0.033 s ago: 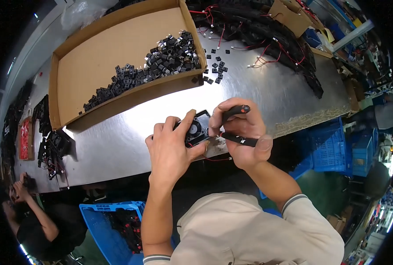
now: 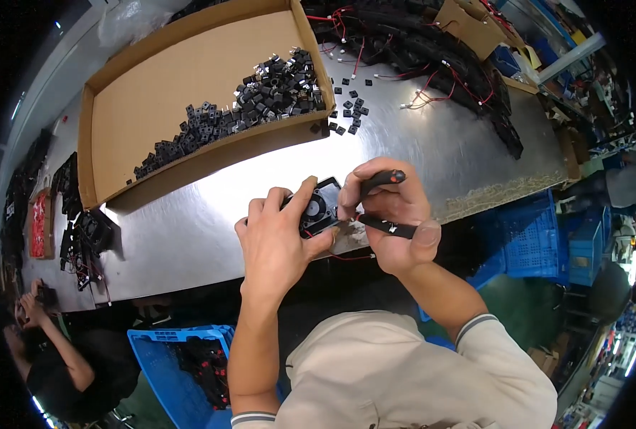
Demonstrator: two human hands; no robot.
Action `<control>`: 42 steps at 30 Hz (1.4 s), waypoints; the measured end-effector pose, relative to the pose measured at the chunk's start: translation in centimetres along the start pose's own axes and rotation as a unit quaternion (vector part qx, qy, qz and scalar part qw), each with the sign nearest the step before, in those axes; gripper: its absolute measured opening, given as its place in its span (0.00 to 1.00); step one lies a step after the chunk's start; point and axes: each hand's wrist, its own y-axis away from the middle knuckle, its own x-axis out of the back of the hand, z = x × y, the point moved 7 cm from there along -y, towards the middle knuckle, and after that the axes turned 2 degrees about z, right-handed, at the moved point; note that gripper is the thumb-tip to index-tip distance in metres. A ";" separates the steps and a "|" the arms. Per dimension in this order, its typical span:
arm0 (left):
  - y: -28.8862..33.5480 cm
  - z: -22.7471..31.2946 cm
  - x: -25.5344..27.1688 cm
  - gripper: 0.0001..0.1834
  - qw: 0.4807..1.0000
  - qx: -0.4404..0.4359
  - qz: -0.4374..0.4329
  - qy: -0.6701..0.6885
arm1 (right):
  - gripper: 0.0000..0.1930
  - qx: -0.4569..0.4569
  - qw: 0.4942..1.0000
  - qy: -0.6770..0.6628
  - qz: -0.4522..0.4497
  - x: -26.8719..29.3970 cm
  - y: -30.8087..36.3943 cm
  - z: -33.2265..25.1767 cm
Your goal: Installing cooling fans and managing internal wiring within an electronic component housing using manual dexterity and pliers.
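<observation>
My left hand [image 2: 276,232] grips a small black cooling fan [image 2: 321,205] set in a square frame, with fingers over its far and left sides and the thumb at its near edge. A thin red wire [image 2: 350,258] trails from the near side, ending in a small white connector. In my right hand [image 2: 397,214] is a pair of pliers with black handles [image 2: 384,226], spread apart, one against the palm and one under the fingers. The jaws sit at the fan's right side, mostly hidden by my fingertips, so I cannot tell what they touch.
On the metal table [image 2: 189,243] stands a shallow cardboard box [image 2: 182,64] with many small black parts; several loose black pieces [image 2: 354,107] lie beside it. Wired black fans [image 2: 432,57] pile up behind. Blue crates [image 2: 146,350] stand below the edge. Another person's hands [image 2: 33,309] work at far left.
</observation>
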 end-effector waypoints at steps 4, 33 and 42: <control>0.1 -0.2 -0.2 0.40 1.000 -0.005 0.006 0.016 | 0.52 -0.012 0.999 0.030 0.012 -0.1 -0.2 -0.3; 0.8 0.7 0.0 0.41 0.996 -0.049 0.065 -0.038 | 0.49 -0.044 0.996 0.036 0.063 -1.0 -3.1 1.2; 1.2 1.9 0.5 0.42 0.990 -0.082 0.099 -0.061 | 0.43 -0.056 0.994 0.000 0.090 -0.2 -3.5 1.5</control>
